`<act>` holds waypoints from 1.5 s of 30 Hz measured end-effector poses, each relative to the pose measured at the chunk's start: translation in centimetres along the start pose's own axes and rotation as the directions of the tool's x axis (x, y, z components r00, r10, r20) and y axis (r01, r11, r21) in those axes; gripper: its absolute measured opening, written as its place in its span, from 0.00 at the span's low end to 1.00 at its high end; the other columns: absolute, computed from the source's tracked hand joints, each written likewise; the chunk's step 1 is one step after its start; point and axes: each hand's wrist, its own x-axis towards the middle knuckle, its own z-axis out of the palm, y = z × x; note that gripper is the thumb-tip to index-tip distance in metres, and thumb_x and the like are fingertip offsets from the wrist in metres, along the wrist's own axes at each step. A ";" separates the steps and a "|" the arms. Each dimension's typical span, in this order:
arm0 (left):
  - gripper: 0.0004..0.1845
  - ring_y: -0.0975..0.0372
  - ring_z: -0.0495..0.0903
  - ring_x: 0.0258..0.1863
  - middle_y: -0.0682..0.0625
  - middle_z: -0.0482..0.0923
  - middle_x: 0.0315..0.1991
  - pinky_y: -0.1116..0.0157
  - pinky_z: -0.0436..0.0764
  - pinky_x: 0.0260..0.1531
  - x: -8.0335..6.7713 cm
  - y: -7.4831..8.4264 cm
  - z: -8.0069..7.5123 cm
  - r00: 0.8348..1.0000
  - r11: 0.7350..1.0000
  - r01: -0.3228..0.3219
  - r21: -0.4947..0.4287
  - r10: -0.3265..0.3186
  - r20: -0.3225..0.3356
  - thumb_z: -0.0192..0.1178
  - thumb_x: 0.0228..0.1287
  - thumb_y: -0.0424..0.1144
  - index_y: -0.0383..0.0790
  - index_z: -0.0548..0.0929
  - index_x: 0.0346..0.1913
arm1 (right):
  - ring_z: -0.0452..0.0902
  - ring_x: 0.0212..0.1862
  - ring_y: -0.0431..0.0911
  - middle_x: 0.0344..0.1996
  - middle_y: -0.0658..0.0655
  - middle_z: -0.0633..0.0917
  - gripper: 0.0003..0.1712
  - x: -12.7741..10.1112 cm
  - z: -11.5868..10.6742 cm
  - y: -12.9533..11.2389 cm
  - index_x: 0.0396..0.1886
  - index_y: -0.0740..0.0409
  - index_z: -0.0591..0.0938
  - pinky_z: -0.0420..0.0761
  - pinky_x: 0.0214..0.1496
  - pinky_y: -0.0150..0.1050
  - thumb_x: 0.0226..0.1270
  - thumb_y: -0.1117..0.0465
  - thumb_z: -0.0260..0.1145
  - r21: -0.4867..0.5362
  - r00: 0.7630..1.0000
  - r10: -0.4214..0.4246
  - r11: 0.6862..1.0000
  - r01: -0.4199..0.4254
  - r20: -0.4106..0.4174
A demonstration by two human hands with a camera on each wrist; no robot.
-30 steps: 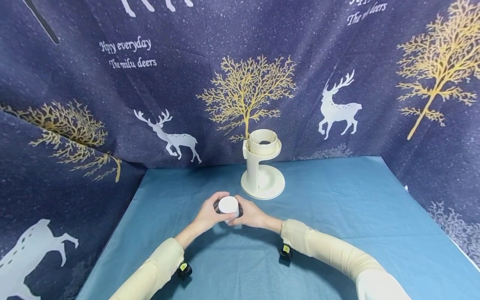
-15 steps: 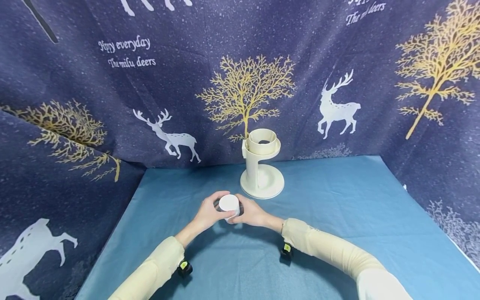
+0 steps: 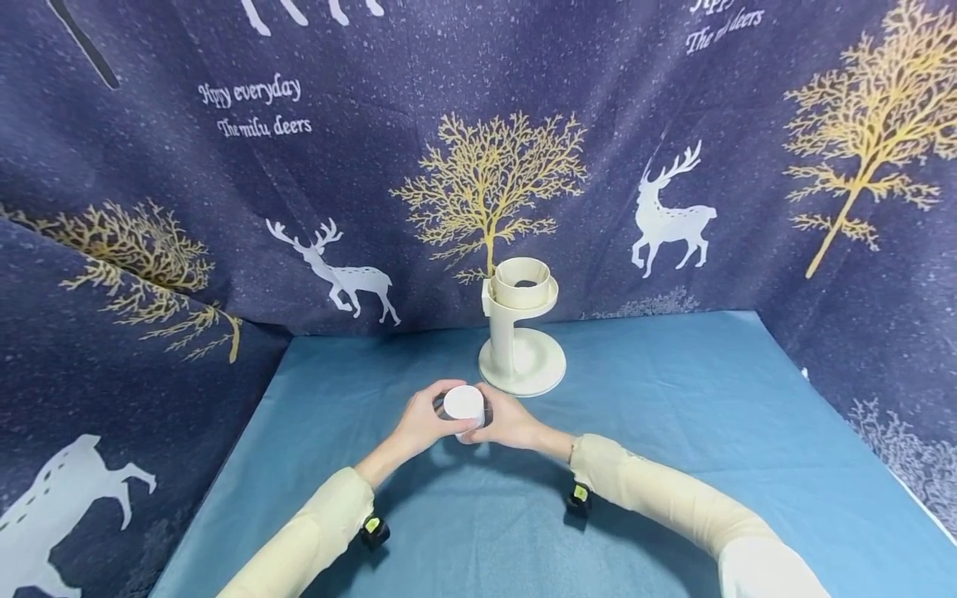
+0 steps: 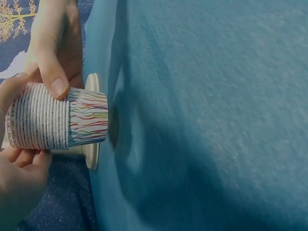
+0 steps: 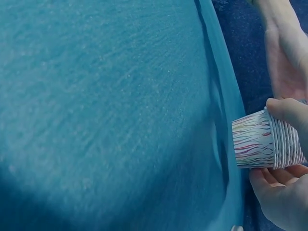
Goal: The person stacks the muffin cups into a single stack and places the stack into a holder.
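Observation:
A stack of paper cups (image 3: 465,404), white with wavy coloured lines, is held between both hands, its rims up and its narrow base toward the table. My left hand (image 3: 424,422) grips it from the left, its fingers curled round the side in the left wrist view. From the right, my right hand (image 3: 511,421) holds the same paper cups (image 5: 255,139), thumb against the rims. A shadow on the cloth shows the stack apart from the table. Just behind stands a cream stand (image 3: 504,345) with a round base and an upper ring holding a short open cylinder (image 3: 522,292).
Blue cloth (image 3: 658,399) covers the table, slightly creased. A dark blue curtain (image 3: 336,174) printed with deer and trees hangs behind and at the sides. Black wrist cameras (image 3: 375,531) hang under both forearms, close to the cloth.
Both hands and the paper cups have shifted slightly right and a little farther from me, toward the stand. The grip looks the same, and the stand stays put.

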 end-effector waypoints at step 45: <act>0.33 0.50 0.75 0.61 0.43 0.77 0.54 0.47 0.69 0.63 2.5 2.0 2.5 0.999 0.991 -0.027 -0.128 0.029 0.018 0.74 0.51 0.34 0.41 0.75 0.62 | 0.82 0.52 0.54 0.54 0.61 0.80 0.37 -2.0 -3.5 0.6 0.62 0.60 0.70 0.82 0.52 0.45 0.54 0.60 0.75 0.092 0.995 -0.049 0.994 0.058 -0.092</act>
